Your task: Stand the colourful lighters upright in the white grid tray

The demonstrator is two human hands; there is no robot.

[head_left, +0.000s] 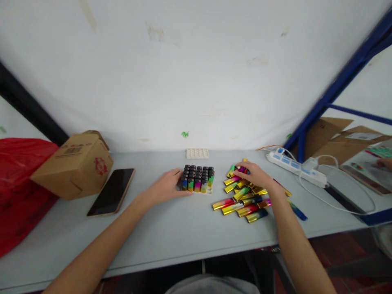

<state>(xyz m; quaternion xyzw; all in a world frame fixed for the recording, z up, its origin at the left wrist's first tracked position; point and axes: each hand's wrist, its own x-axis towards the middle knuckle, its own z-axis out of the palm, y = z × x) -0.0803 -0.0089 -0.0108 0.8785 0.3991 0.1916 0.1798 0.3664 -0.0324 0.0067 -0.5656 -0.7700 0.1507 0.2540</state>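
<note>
Black-topped lighters (197, 179) with coloured lower bodies stand upright in rows in a white holed tray (209, 191); a few holes at its front right corner hold none. My left hand (170, 183) grips the tray's left side, thumb along the front and fingers behind. To the right lies a loose pile of shiny gold lighter sleeves (241, 196) with red, green, blue and magenta ends. My right hand (252, 173) is over the back of this pile, thumb and fingers closed around a magenta sleeve (243, 170), partly hidden by the fingers.
A second white holed tray (197, 153) lies against the wall. Left are a phone (112, 192), a cardboard box (75, 165) and a red plastic bag (24, 188). Right are a power strip (297, 168) with cables, a blue frame (333, 87), an open carton (343, 139) and another person's hand (385, 163).
</note>
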